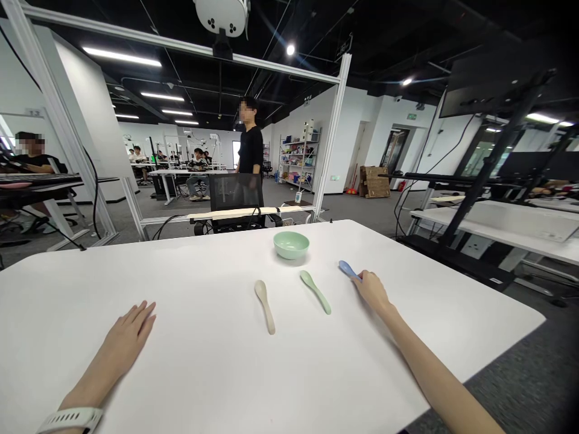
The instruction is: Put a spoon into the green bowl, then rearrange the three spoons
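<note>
On the right side of the white table, my right hand [373, 291] is closed around the handle of a blue spoon [348, 269]; the bowl of that spoon points away to the left, and my fingers hide its handle. Just left of it lies a light green spoon [316, 292]. A beige spoon [265, 306] rests farther left, near the middle. Behind the spoons stands a green bowl [291, 246], upright. My left hand [130, 335] lies flat on the table at the left, fingers stretched out, apart from every object.
The white table [199, 361] fills the foreground. A metal frame [332, 132] rises behind it, and a black mesh chair [236, 191] stands at the far edge. Beyond the chair is a person in black [251, 147]. At the right is another desk [493, 232] with a dark stand.
</note>
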A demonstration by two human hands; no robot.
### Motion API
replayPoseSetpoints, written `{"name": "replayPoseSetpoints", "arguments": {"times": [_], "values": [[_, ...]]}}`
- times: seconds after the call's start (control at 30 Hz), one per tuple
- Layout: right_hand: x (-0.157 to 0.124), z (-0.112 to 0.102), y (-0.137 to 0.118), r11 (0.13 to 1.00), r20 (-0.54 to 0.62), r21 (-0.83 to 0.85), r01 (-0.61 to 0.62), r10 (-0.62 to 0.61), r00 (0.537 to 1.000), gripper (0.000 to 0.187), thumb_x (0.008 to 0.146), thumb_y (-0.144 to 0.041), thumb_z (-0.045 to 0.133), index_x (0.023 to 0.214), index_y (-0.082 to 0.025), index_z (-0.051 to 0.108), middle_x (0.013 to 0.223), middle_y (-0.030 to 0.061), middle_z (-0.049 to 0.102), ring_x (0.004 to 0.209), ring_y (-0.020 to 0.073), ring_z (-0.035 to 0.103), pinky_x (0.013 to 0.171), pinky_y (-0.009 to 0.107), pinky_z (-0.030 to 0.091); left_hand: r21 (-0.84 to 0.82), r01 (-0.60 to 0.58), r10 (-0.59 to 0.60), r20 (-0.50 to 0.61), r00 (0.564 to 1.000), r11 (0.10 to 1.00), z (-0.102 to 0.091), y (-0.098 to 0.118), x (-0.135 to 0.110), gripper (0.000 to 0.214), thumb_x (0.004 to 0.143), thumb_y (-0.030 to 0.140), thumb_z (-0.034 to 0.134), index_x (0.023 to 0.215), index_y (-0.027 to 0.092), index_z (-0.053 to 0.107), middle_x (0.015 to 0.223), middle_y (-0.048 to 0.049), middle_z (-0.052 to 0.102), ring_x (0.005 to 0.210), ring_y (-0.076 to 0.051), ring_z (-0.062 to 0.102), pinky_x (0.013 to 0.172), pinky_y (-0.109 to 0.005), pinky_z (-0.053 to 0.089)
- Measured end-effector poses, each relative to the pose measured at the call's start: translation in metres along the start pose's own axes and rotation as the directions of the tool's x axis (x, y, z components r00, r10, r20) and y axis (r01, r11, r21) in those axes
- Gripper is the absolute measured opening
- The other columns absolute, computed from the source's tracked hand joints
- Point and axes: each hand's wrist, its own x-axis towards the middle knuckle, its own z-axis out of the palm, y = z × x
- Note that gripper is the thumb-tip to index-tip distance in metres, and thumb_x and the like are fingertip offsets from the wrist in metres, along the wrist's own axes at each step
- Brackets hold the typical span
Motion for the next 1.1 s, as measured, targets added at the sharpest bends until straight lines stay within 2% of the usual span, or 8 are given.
{"name": "replayPoseSetpoints", "arguments": {"times": [0.13,0.33,0.53,0.73,1.1], "values": [[-0.001,0.003,-0.002,0.999,-0.002,-0.047,0.004,-0.004,1.000,0.025,0.106,-0.024,0.055,0.111,-0.009,0.074,0.123,0.0251,0.075,0.111,0.0309,0.073,0.088,0.034,0.050,0.018,-0.013,0.013,0.001,1.000,1.000,0.001,-0.002,0.002,0.071,0.096,0.050,0.030,0.144,0.016,0.070,0.155,-0.0154,0.068,0.148,-0.035,0.059,0.120,-0.054,0.050],[-0.002,0.002,0.000,0.998,-0.012,-0.066,-0.009,0.008,1.000,0.031,0.106,-0.028,0.058,0.124,-0.006,0.072,0.130,0.0265,0.072,0.117,0.0321,0.070,0.090,0.034,0.049,0.024,-0.022,0.022,0.019,1.000,0.999,0.001,-0.001,0.003,0.074,0.096,0.049,0.028,0.146,0.012,0.067,0.157,-0.0176,0.064,0.150,-0.036,0.057,0.121,-0.054,0.050],[0.000,0.005,0.002,0.998,-0.030,-0.056,0.011,-0.012,0.999,0.026,0.106,-0.019,0.054,0.119,-0.008,0.075,0.124,0.0233,0.076,0.111,0.0302,0.072,0.086,0.033,0.046,0.020,-0.014,0.013,0.045,0.999,1.000,0.001,-0.002,0.001,0.074,0.098,0.050,0.028,0.149,0.011,0.065,0.160,-0.0180,0.061,0.152,-0.036,0.055,0.123,-0.054,0.048],[0.007,0.011,0.007,0.998,-0.067,-0.061,0.030,-0.034,0.997,0.024,0.105,-0.020,0.057,0.114,-0.010,0.077,0.120,0.0226,0.078,0.107,0.0303,0.074,0.082,0.033,0.046,0.023,0.004,-0.005,0.055,0.998,1.000,-0.001,0.002,0.002,0.075,0.098,0.050,0.026,0.150,0.010,0.064,0.161,-0.0192,0.060,0.153,-0.035,0.054,0.124,-0.054,0.047],[0.016,0.025,0.018,0.996,-0.118,-0.067,0.060,-0.068,0.991,0.028,0.102,-0.021,0.057,0.118,-0.009,0.077,0.117,0.0238,0.078,0.106,0.0336,0.074,0.084,0.036,0.049,0.046,-0.013,0.010,0.058,0.998,0.999,-0.004,0.001,0.001,0.075,0.099,0.049,0.025,0.149,0.010,0.065,0.161,-0.0177,0.061,0.153,-0.035,0.054,0.124,-0.052,0.048]]}}
